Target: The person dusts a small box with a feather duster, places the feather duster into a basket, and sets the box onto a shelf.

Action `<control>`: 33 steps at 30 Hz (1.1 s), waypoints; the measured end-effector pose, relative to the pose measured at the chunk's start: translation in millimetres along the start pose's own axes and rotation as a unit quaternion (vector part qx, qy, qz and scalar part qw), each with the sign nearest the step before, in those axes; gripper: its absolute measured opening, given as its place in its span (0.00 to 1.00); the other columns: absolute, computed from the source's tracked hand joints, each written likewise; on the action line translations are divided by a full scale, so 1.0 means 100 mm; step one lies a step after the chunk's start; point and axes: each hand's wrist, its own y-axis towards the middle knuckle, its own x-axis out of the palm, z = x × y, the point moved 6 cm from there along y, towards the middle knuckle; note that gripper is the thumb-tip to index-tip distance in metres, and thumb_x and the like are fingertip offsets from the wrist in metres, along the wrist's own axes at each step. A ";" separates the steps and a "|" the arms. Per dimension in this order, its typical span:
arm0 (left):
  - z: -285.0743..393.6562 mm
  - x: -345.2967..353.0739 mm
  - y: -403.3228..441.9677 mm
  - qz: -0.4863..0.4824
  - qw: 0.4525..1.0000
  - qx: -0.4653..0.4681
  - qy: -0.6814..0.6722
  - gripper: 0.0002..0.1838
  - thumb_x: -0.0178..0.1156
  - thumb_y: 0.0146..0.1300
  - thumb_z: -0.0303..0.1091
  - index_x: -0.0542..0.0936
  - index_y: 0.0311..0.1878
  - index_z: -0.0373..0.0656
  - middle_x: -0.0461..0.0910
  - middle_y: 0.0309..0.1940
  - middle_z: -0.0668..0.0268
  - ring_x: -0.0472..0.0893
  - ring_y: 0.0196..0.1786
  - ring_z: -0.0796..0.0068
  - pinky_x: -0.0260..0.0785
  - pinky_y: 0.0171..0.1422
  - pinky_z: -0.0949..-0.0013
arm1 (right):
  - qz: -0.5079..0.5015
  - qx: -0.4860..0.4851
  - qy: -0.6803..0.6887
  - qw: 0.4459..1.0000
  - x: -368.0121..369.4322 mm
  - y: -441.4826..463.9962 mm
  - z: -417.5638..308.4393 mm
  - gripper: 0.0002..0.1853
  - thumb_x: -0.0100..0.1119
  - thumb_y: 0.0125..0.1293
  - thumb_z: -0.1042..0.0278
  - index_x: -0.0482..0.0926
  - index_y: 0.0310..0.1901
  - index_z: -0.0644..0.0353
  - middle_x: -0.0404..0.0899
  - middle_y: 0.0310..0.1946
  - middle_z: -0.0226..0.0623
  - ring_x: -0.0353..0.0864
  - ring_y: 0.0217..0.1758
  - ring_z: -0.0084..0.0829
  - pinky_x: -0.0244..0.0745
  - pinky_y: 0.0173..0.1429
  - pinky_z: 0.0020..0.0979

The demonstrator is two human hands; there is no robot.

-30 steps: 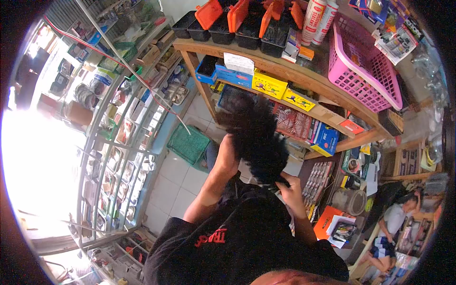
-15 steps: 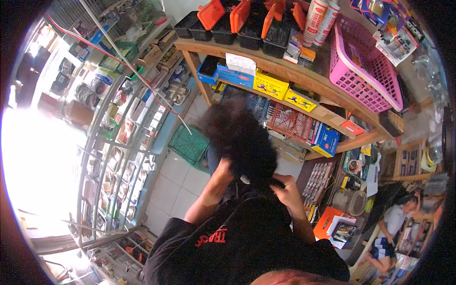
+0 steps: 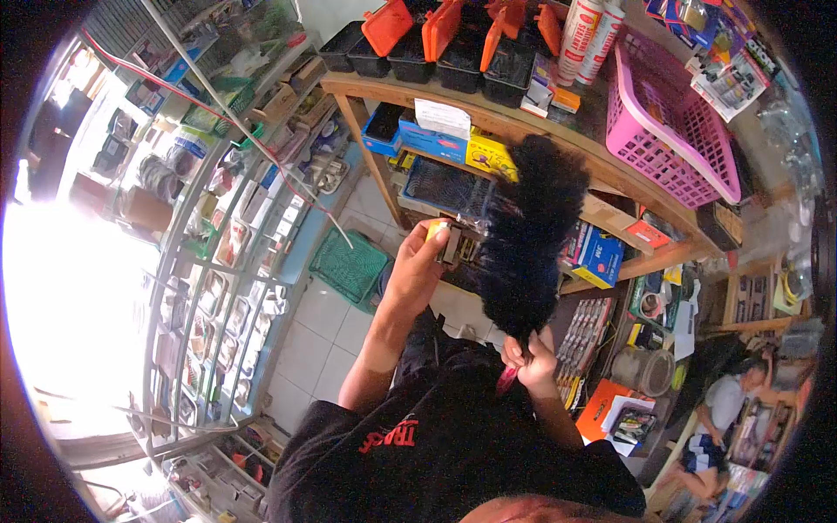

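Note:
A black feather duster (image 3: 536, 235) stands upright in front of the wooden shelf. My right hand (image 3: 532, 357) is closed around its lower end, where a bit of red handle shows below the fingers. To its left my left hand (image 3: 418, 266) is raised with thumb and fingers pinched together. A small yellow thing (image 3: 434, 229) shows at those fingertips, too small to name. The duster's feathers hide part of the shelf and the trays behind it.
Black bins with orange lids (image 3: 410, 52) and a pink basket (image 3: 676, 131) stand on the wooden shelf (image 3: 558, 139). A green basket (image 3: 349, 266) is on the tiled floor. At left is a glass display rack (image 3: 218, 288). Another person (image 3: 724, 410) sits at far right.
The duster has swung right and up, and its feathers now stand upright. My left hand has moved up and forward from the duster, and a small yellow thing shows at its fingertips.

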 end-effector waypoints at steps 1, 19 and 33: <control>-0.03 -0.04 0.02 0.012 1.000 0.005 -0.013 0.17 0.50 0.67 0.40 0.69 0.54 0.40 0.74 0.43 0.67 0.74 0.43 0.76 0.67 0.47 0.69 | -0.013 -0.020 -0.017 1.000 -0.03 -0.02 -0.01 0.23 0.53 0.64 0.56 0.61 0.54 0.61 0.67 0.18 0.33 0.60 0.13 0.21 0.59 0.18 0.23; -0.26 0.11 -0.14 0.056 0.992 -0.056 -0.099 0.24 0.42 0.68 0.46 0.67 0.60 0.40 0.74 0.54 0.62 0.74 0.55 0.66 0.64 0.62 0.63 | 0.032 0.014 -0.420 0.907 -0.22 0.02 0.00 0.09 0.51 0.67 0.62 0.66 0.37 0.58 0.64 0.21 0.22 0.57 0.19 0.12 0.52 0.22 0.18; -0.15 0.17 -0.28 0.042 0.997 -0.028 -0.056 0.20 0.48 0.66 0.38 0.69 0.57 0.39 0.72 0.55 0.60 0.73 0.54 0.61 0.62 0.63 0.61 | 0.008 0.045 -0.484 0.874 -0.17 0.03 -0.11 0.12 0.54 0.64 0.66 0.74 0.29 0.66 0.72 0.20 0.28 0.65 0.22 0.19 0.60 0.27 0.27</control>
